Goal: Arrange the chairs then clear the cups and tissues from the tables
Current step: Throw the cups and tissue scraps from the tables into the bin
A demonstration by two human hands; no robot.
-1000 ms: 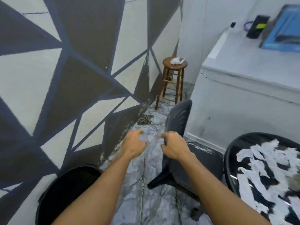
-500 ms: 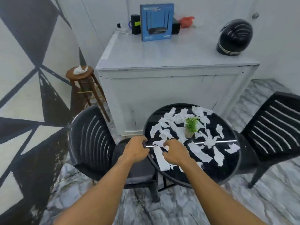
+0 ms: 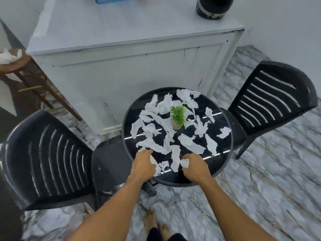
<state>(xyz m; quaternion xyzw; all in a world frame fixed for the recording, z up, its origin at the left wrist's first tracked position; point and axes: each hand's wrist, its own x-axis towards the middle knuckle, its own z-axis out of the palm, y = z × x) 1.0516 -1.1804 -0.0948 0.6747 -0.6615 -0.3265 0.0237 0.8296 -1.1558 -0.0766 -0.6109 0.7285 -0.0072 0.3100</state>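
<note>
A round black table (image 3: 224,164) stands in front of me, strewn with several torn white tissue pieces (image 3: 189,144). A small green plant (image 3: 177,117) sits at its middle. My left hand (image 3: 143,165) lies over the table's near left edge, fingertips on a tissue strip. My right hand (image 3: 195,166) is at the near edge, fingers curled round a crumpled tissue piece (image 3: 184,162). One black slatted chair (image 3: 45,160) is tucked at the table's left, another black chair (image 3: 272,96) at its right.
A white cabinet (image 3: 132,66) stands close behind the table, with a black helmet (image 3: 212,7) on top. A wooden stool (image 3: 26,73) at the far left carries a crumpled tissue (image 3: 9,55). Marble floor lies around; my bare feet show below.
My view swung from the left chair by the patterned wall to the table and moved closer. Both hands went from the chair to the table's near edge; the right now holds a tissue.
</note>
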